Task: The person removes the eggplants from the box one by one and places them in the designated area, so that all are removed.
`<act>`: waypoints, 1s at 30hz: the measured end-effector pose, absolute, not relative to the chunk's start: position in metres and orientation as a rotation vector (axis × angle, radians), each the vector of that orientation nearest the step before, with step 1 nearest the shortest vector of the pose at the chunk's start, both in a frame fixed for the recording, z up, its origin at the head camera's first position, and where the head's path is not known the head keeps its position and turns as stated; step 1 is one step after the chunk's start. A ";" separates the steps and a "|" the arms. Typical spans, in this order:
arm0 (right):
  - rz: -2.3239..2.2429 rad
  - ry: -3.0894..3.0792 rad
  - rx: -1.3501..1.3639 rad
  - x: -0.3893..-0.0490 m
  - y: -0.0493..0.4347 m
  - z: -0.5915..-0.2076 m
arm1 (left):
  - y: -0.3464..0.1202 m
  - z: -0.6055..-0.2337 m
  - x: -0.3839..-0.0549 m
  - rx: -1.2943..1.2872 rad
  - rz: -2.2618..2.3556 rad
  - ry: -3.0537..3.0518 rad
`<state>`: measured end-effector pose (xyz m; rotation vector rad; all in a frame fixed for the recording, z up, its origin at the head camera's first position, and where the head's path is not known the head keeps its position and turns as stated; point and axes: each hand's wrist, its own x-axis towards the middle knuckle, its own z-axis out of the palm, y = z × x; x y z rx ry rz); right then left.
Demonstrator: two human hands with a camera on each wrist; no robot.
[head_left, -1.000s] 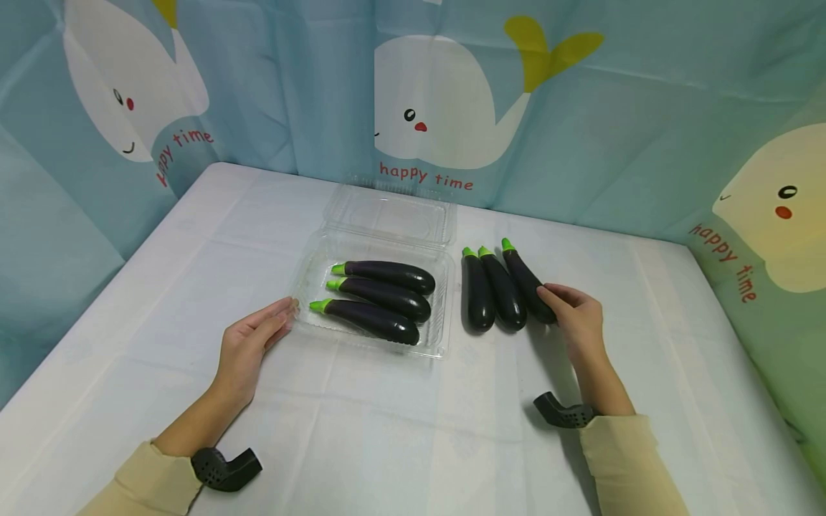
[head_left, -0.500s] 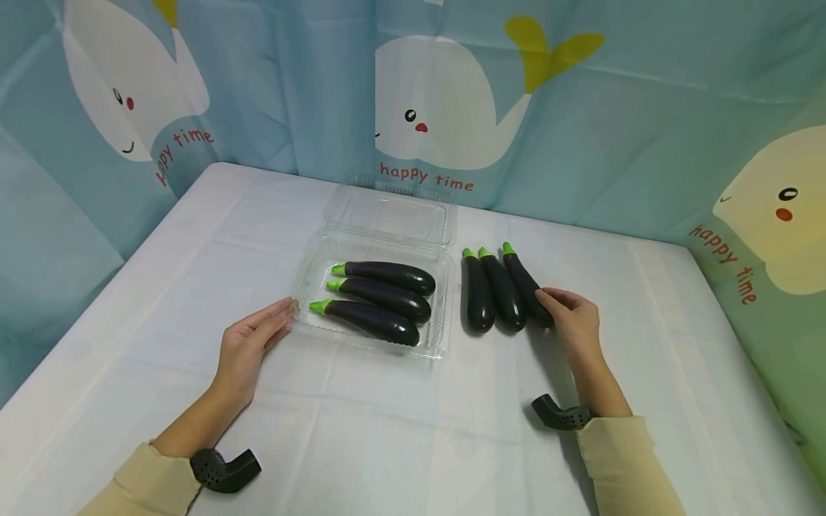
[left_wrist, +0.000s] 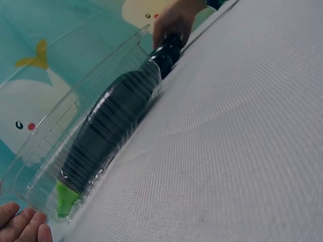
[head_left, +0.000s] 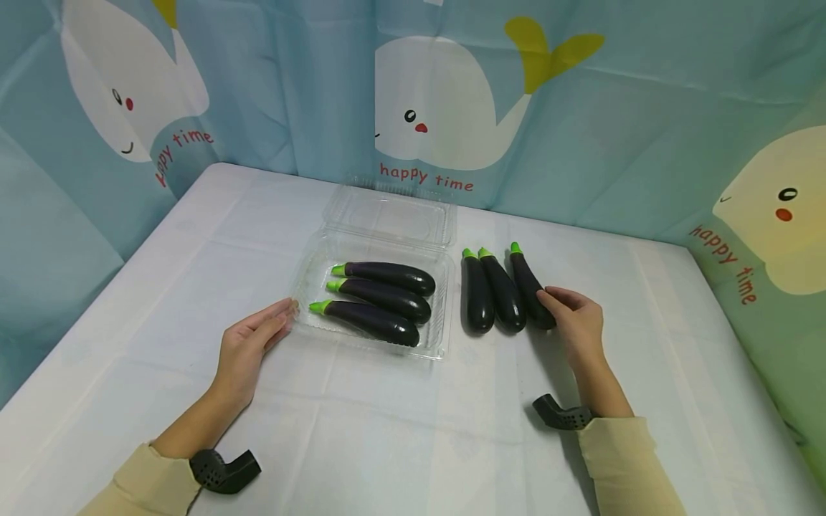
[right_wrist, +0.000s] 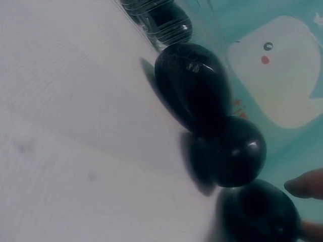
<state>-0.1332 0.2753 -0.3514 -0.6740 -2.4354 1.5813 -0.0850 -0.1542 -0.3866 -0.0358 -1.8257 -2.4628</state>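
Three dark eggplants with green stems lie side by side in an open clear plastic container (head_left: 310, 247), the nearest eggplant (head_left: 368, 321) along its front. My left hand (head_left: 254, 344) pinches the container's left front corner; in the left wrist view its fingertips (left_wrist: 22, 222) show at the rim. Right of the container, my right hand (head_left: 577, 322) grips the rightmost eggplant (head_left: 528, 287) near its thick end, thumb on one side. This eggplant rests on the table, its stem pointing away. Next to it lie a middle eggplant (head_left: 502, 290) and a left eggplant (head_left: 477, 294), nearly parallel.
The container's hinged lid (head_left: 390, 215) lies folded back toward the curtain (head_left: 310, 86) printed with whales. A white cloth covers the table (head_left: 374, 437). Each wrist wears a black camera mount (head_left: 226, 471).
The right hand has swung the stem end of the rightmost eggplant to the right, widening the gap from the middle one. The left hand and container have stayed in place.
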 end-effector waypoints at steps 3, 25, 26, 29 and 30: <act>1.539 -2.425 -0.662 -0.134 0.276 -0.352 | -0.154 -0.387 -0.085 -0.033 -2.466 -1.820; 1.398 -2.271 -0.250 -0.135 0.252 -0.307 | -0.154 -0.386 -0.086 -0.021 -2.455 -1.838; 1.412 -2.270 -0.256 -0.135 0.250 -0.306 | -0.154 -0.386 -0.086 -0.020 -2.457 -1.837; 1.451 -2.259 -0.260 -0.134 0.247 -0.303 | -0.154 -0.386 -0.085 -0.018 -2.457 -1.841; 1.455 -2.257 -0.252 -0.134 0.246 -0.302 | -0.154 -0.386 -0.085 -0.017 -2.455 -1.843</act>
